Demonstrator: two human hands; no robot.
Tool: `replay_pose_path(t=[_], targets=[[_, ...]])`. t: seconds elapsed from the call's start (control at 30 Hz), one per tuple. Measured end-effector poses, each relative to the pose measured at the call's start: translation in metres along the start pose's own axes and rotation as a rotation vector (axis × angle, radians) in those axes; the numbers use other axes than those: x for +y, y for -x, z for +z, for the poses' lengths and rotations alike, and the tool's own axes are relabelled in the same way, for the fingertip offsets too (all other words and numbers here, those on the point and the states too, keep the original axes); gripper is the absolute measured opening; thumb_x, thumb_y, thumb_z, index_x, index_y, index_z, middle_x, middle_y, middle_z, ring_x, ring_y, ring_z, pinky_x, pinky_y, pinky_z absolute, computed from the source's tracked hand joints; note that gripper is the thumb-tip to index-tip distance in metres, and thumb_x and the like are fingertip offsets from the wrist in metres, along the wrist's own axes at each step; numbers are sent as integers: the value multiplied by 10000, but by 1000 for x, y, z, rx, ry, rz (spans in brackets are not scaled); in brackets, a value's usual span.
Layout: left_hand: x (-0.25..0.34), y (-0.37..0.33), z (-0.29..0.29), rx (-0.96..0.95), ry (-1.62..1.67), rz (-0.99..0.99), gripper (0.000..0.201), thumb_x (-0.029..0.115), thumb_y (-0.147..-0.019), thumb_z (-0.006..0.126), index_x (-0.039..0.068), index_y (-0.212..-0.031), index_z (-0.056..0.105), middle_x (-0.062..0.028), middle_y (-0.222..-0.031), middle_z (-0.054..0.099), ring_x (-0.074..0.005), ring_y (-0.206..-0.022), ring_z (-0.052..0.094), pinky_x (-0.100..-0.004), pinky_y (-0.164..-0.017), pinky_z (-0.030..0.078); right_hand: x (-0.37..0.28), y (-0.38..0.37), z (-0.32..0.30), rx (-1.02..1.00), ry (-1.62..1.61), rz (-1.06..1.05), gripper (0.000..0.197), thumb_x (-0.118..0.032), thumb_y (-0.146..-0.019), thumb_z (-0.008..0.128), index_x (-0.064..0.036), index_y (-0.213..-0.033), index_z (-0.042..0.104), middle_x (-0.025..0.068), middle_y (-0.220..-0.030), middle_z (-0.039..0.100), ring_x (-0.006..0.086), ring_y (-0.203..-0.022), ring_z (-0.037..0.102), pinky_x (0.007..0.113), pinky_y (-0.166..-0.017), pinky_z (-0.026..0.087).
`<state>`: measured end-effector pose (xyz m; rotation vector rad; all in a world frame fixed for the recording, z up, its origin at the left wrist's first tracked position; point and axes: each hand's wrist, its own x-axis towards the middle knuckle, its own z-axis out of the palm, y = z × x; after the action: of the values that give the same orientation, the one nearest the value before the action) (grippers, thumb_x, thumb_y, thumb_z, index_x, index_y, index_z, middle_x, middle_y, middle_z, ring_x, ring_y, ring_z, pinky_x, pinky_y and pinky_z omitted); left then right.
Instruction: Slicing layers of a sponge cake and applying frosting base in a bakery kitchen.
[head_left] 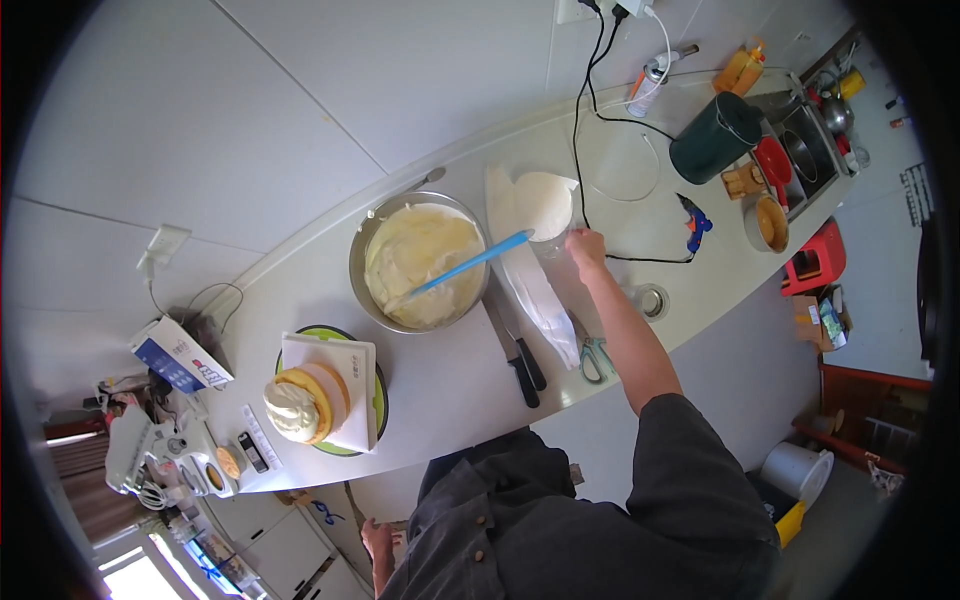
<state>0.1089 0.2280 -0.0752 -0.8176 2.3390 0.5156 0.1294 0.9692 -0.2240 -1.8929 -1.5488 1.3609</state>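
Note:
My right hand [587,247] is closed at the side of a clear cup [552,246], apparently gripping it. A white piping bag [547,205] lines the cup and folds over its rim. Left of it, a metal bowl [354,275] holds pale cream [415,262], with a blue spatula [475,264] leaning across. My left hand [378,540] hangs low below the counter's front edge; its fingers are too small and partly hidden to read. At the front left, a cream-topped layered cake [318,398] sits on a white board [358,385] over a green-and-black turntable [374,425].
Two black-handled knives [524,375] and scissors [594,358] lie near the front edge. A black cable [577,150] runs close to my right hand. Farther right are a blue glue gun [697,225], a dark green jug [715,138] and a sink [812,150]. A white stand mixer [150,450] is far left.

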Motion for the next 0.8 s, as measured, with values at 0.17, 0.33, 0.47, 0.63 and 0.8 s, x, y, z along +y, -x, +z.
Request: replay_pose_path(t=[0.17, 0.33, 0.47, 0.63, 0.8], targets=[[9, 3, -3, -22, -11, 48, 576, 59, -868, 586, -20, -1431, 494, -188, -829, 718, -231, -608, 715, -340, -505, 585, -1, -12, -1, -84, -80, 24, 296, -179, -826, 669, -14, -1060, 739, 85, -833, 704, 179, -763, 654, 356, -684, 481], [8, 2, -11, -9, -49, 54, 587, 72, -874, 592, -34, -1443, 496, -178, -818, 723, -215, -594, 708, -336, -505, 581, -17, -3, -3, -308, -400, 66, 691, -251, -798, 781, -67, -1429, 568, 12, -924, 692, 103, -805, 594, 298, -779, 438], [8, 10, -12, 8, -21, 36, 594, 64, -871, 600, -26, -1449, 495, -174, -834, 729, -215, -588, 704, -335, -503, 576, -40, 13, -3, -329, -346, -9, 846, -274, -749, 837, 34, -1460, 498, 131, -1150, 705, 245, -1042, 644, 380, -963, 472], [-6, 14, -9, -5, -4, 30, 573, 50, -867, 618, -6, -1427, 514, -167, -831, 727, -217, -586, 702, -335, -500, 569, -35, 0, 1, -423, -368, -43, 633, -322, -758, 870, -35, -1281, 658, -2, -920, 663, 89, -864, 567, 279, -776, 412], [-16, 17, -8, -2, 42, 7, 541, 49, -867, 627, 7, -1397, 525, -154, -800, 720, -209, -584, 699, -331, -492, 559, -43, 2, 0, -540, -340, -5, 596, -308, -735, 887, -41, -1225, 677, 10, -989, 695, 71, -839, 555, 257, -723, 393]])
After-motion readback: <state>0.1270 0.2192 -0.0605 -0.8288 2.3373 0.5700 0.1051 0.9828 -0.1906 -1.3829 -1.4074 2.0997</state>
